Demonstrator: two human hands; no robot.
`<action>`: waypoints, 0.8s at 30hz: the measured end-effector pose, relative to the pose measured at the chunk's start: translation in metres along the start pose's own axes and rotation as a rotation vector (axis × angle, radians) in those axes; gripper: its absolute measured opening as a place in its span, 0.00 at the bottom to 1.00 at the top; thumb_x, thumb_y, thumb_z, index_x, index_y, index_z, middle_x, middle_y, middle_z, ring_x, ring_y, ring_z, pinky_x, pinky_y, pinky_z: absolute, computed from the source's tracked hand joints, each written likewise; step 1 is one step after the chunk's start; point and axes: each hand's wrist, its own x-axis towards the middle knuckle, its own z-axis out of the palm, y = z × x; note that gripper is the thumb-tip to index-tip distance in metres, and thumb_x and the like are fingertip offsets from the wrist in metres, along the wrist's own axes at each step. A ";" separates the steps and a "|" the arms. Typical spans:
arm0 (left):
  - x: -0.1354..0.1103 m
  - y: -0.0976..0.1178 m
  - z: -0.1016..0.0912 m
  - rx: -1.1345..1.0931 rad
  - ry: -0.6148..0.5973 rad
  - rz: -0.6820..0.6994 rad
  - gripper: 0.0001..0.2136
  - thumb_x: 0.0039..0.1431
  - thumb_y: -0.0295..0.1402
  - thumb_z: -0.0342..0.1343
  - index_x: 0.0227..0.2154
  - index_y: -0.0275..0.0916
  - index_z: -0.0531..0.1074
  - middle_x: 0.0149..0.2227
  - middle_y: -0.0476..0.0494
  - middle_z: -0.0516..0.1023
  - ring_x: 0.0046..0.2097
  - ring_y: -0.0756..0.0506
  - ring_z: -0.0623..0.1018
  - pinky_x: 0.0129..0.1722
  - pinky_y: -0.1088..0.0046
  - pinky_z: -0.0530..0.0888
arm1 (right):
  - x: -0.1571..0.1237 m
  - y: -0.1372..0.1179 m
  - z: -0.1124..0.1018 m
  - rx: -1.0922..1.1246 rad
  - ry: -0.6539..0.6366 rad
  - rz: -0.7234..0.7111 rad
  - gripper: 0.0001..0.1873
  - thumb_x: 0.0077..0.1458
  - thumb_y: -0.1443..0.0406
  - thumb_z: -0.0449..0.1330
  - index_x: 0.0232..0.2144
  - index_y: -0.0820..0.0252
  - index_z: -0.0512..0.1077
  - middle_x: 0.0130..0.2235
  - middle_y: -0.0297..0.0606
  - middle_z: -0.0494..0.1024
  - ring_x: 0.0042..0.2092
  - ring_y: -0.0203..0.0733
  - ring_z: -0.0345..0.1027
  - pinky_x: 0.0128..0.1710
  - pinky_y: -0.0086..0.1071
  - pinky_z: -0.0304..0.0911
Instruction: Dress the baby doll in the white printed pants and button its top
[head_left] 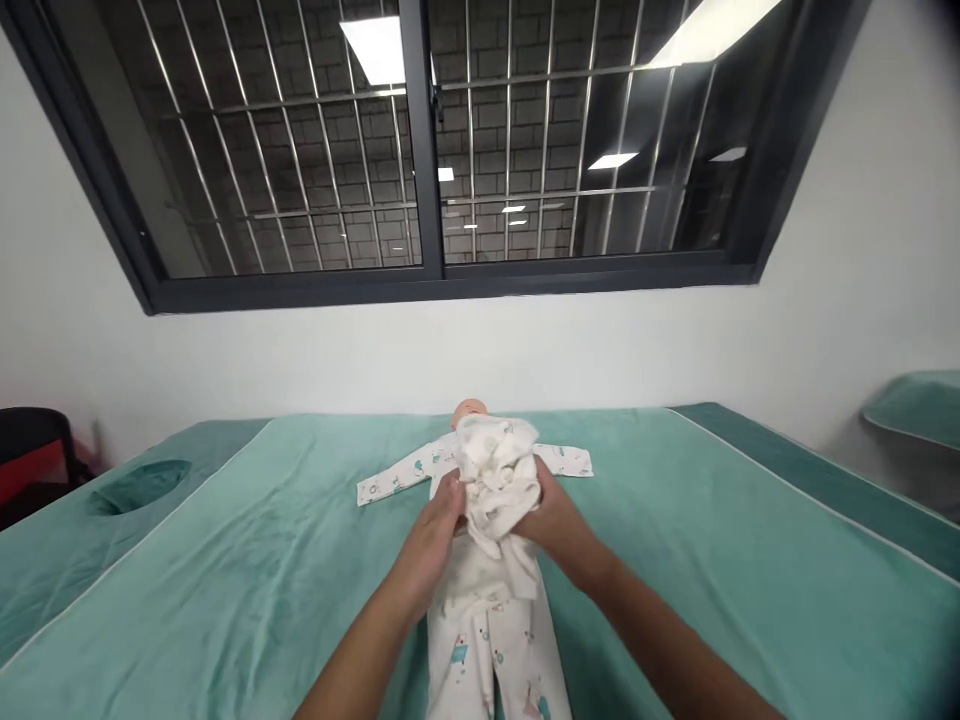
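Between my two hands is a bunched white printed baby garment (499, 475), gathered into folds. My left hand (441, 515) grips its left side with the fingers partly hidden behind the cloth. On the other side my right hand (551, 515) is closed round the fabric. Behind the bundle lies a baby doll, its head (470, 408) just showing above the cloth. A white printed sleeve (401, 474) stretches out to the left, and another sleeve (568, 460) to the right. White printed trousers (491, 645) extend toward me below the bundle.
A green cloth cover (247, 560) spreads under everything, with a round hole (142, 487) at the left. Behind it rises a white wall (360, 360) with a barred window (431, 150). A black and red chair (34, 460) stands at far left; a green padded edge (919, 405) at right.
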 end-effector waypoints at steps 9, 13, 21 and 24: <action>0.039 -0.063 -0.025 0.303 0.181 -0.034 0.18 0.61 0.48 0.48 0.42 0.40 0.73 0.45 0.43 0.76 0.45 0.42 0.75 0.43 0.67 0.72 | 0.010 0.035 -0.129 -0.776 0.230 0.042 0.40 0.47 0.58 0.63 0.62 0.53 0.57 0.59 0.44 0.66 0.55 0.55 0.66 0.49 0.41 0.66; 0.066 -0.088 -0.028 0.458 0.175 0.166 0.12 0.62 0.40 0.49 0.39 0.40 0.73 0.42 0.44 0.76 0.44 0.44 0.74 0.46 0.67 0.70 | 0.000 0.106 -0.137 -1.121 0.056 0.159 0.34 0.46 0.63 0.60 0.57 0.59 0.63 0.58 0.48 0.66 0.57 0.56 0.62 0.54 0.43 0.60; 0.136 -0.100 -0.031 0.579 0.193 0.318 0.10 0.60 0.30 0.48 0.39 0.41 0.74 0.45 0.43 0.77 0.50 0.44 0.74 0.53 0.63 0.69 | -0.005 0.110 -0.173 -1.096 0.139 0.232 0.26 0.56 0.53 0.52 0.57 0.49 0.64 0.58 0.44 0.67 0.50 0.54 0.70 0.41 0.42 0.67; 0.164 -0.109 -0.033 0.555 0.164 0.309 0.10 0.60 0.30 0.48 0.37 0.42 0.75 0.44 0.44 0.77 0.49 0.45 0.75 0.54 0.63 0.69 | -0.007 0.111 -0.198 -1.053 0.065 0.242 0.31 0.50 0.49 0.60 0.55 0.48 0.67 0.58 0.48 0.68 0.54 0.60 0.67 0.45 0.43 0.69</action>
